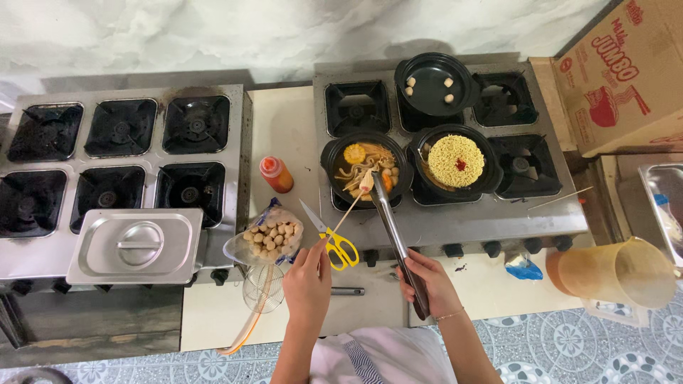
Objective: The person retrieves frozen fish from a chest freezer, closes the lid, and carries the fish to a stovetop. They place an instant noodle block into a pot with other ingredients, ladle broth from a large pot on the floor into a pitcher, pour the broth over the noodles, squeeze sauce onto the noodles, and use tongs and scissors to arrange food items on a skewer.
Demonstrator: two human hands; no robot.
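Skewer and tongs meet over the front-left pot.

Left hand [307,274] pinches the near end of a thin wooden skewer [348,211]; its far tip sits at the rim of the black round pot of soup with noodles and a corn piece [364,168]. Right hand [427,281] is wrapped around long steel tongs [391,227], their tip gripping a pale piece at the skewer tip. Both forearms reach up from the bottom edge. Three black pots sit on the right stove [455,220]. Yellow-handled scissors [334,238] lie between the hands.

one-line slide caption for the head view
Left hand holds a skewer, right hand holds tongs over a black pot of noodles.
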